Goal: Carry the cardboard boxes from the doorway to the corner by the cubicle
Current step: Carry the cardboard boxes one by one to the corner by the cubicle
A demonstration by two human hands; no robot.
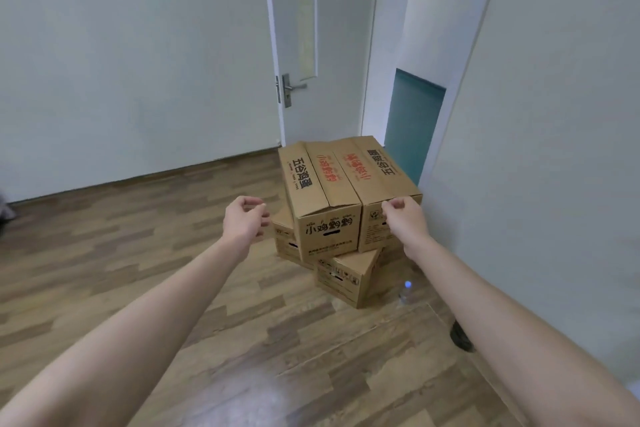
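Cardboard boxes (349,198) sit stacked on the wood floor (138,270) before the shut door (311,45), two on top, side by side, across two lower ones. The left hand (244,218) hovers just beside them, fingers loosely curled and empty; the right hand (403,215) has fingers curled at the right box's near top edge. Stiff, probably weighty: best gripped under the bottom corners.
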